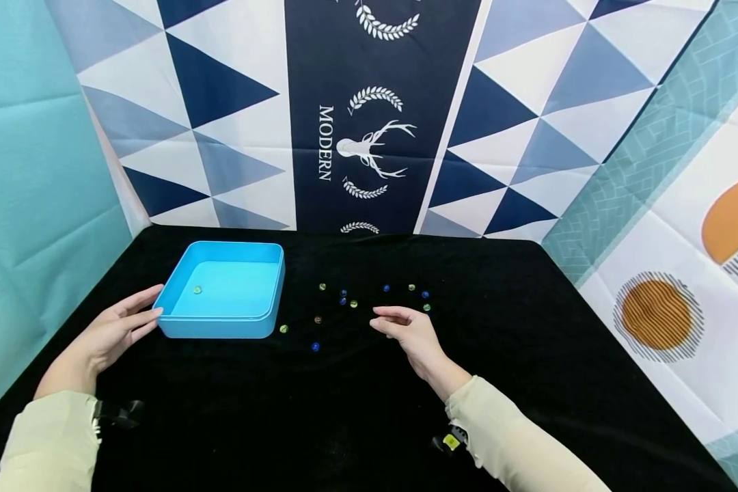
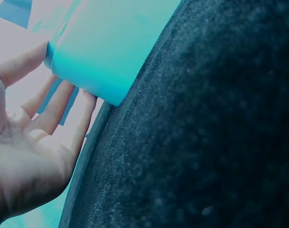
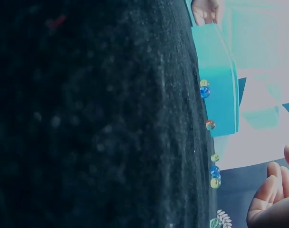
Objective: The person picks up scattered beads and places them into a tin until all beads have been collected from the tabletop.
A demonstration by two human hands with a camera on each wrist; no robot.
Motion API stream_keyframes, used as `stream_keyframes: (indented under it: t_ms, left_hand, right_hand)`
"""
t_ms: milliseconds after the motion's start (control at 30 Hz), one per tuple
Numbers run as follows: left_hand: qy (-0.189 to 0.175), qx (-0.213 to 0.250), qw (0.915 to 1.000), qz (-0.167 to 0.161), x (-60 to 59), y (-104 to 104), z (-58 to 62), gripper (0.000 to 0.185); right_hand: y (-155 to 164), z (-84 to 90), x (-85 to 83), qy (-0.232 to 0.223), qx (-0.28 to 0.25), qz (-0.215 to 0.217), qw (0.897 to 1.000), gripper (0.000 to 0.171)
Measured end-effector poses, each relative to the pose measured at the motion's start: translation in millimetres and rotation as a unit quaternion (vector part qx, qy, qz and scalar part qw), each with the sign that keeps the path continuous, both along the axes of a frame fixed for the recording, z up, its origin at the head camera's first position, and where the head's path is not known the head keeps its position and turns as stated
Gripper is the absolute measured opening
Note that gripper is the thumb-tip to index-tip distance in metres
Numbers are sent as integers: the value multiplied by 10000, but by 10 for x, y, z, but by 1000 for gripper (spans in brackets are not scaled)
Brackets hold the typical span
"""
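A blue square box [image 1: 218,328] with low walls stands open at the left of the head view, with one glass marble [image 1: 197,290] inside. My left hand [image 1: 113,331] holds its left side, thumb at the rim; in the left wrist view the other fingers [image 2: 87,102] reach under the box's edge. My right hand [image 1: 408,335] hovers over the black cloth beside the loose marbles, thumb close to a bent forefinger. No marble shows between its fingertips. In the right wrist view this hand [image 3: 277,194] is partly cut off by the frame edge.
Several marbles lie scattered between box and right hand, among them a blue marble [image 1: 316,347], a reddish marble [image 1: 318,320] and a yellow-green marble [image 1: 284,329]. More, such as a green marble [image 1: 427,307], lie beyond the right hand. Patterned curtains [image 1: 234,102] hang behind the table.
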State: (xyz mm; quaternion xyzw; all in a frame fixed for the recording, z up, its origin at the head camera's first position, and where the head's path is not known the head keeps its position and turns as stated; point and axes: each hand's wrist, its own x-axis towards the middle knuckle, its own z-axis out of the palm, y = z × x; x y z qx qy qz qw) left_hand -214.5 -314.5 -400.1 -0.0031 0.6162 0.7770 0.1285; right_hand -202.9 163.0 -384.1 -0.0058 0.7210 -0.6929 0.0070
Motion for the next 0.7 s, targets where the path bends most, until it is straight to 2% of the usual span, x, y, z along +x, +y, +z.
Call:
stream_keyframes:
  t_ms: [167,500,700]
  left_hand:
    - [-2,44,10000,-21,2,3,1,43]
    - [-46,-160,9999,12,-8,5,-4,57]
    - [-67,-70,9999,32,-10,-11,-10,49]
  right_hand:
    - [60,9,-7,-39,74,-66,9999,33]
    - [281,6,-29,-100,197,-290,9993,36]
    - [374,13,-57,-183,128,-498,9985,37]
